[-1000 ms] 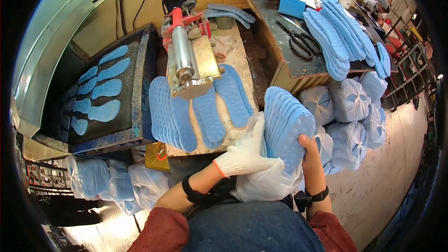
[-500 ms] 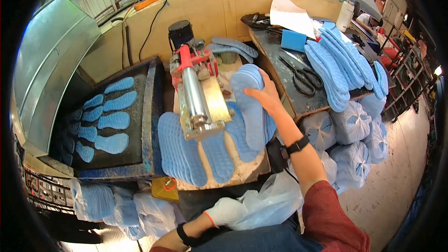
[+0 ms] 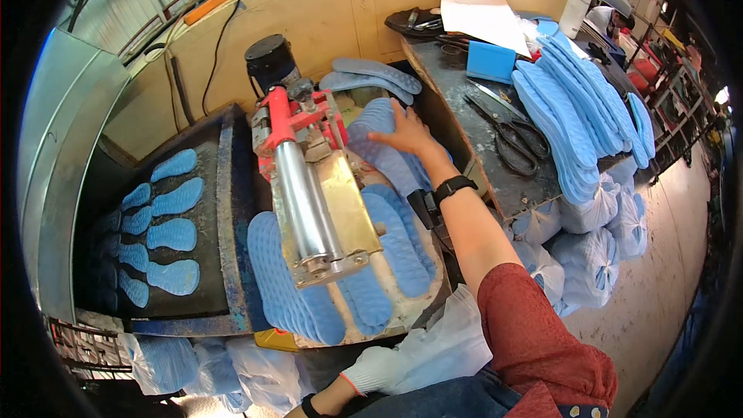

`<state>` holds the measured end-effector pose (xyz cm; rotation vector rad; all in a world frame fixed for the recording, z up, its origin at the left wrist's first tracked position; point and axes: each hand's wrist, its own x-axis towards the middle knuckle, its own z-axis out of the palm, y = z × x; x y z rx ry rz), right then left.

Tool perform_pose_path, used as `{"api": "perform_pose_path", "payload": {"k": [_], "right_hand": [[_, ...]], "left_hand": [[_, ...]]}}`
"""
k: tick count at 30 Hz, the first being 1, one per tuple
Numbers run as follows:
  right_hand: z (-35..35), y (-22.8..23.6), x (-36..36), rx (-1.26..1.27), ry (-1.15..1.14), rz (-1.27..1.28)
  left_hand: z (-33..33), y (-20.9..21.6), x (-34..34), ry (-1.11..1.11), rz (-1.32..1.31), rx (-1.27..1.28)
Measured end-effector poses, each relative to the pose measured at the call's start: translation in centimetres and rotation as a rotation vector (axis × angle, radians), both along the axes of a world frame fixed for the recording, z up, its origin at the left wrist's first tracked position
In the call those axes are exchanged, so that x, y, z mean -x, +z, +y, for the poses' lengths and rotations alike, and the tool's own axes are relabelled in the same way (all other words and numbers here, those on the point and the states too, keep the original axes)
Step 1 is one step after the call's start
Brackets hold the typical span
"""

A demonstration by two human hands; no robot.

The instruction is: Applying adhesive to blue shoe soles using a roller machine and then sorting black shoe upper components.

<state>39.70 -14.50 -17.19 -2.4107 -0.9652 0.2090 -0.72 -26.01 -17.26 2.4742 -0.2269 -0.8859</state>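
Observation:
My bare right hand [image 3: 406,130], a black band on its wrist, reaches forward and lies over a stack of blue insoles [image 3: 371,156], fingers wrapped on its far end. The stack rests at the back right of the work plate, just right of the red-and-metal roller machine [image 3: 306,201]. More blue insoles [image 3: 398,241] lie in overlapping rows on both sides of the roller. Low at the frame's bottom, my white-gloved left hand [image 3: 371,370] grips a clear plastic bag [image 3: 445,339] against my lap.
A dark tray [image 3: 232,209] on the left carries several small blue insoles. The right bench [image 3: 464,101] holds scissors [image 3: 511,130], a blue block [image 3: 491,62], paper and tall insole stacks [image 3: 573,120]. Bagged insoles [image 3: 592,251] crowd the floor at right and lower left.
My right hand carried the insole stack from my lap up to the back right of the machine and set it there. My left hand dropped low, keeping the emptied bag.

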Motion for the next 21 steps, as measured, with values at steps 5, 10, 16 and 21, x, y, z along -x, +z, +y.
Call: {"api": "perform_pose_path", "payload": {"k": [5, 10, 16, 21], "right_hand": [[-4.6, -3.2, -2.5, -0.268, -0.068, 0.324], [-8.0, -6.5, -4.4, -0.285, -0.065, 0.199], [-18.8, -3.1, 6.5, -0.418, 0.212, 0.107], [-31.9, 6.9, 19.9, -0.449, 0.536, 0.108]], "left_hand": [[-0.9, -0.9, 0.7, -0.007, -0.042, -0.029], [-1.5, -0.9, 0.6, -0.104, -0.124, -0.135], [-0.9, 1.3, -1.2, 0.424, -0.359, 0.198], [-1.7, 3.7, -2.6, 0.619, -0.509, 0.257]]}}
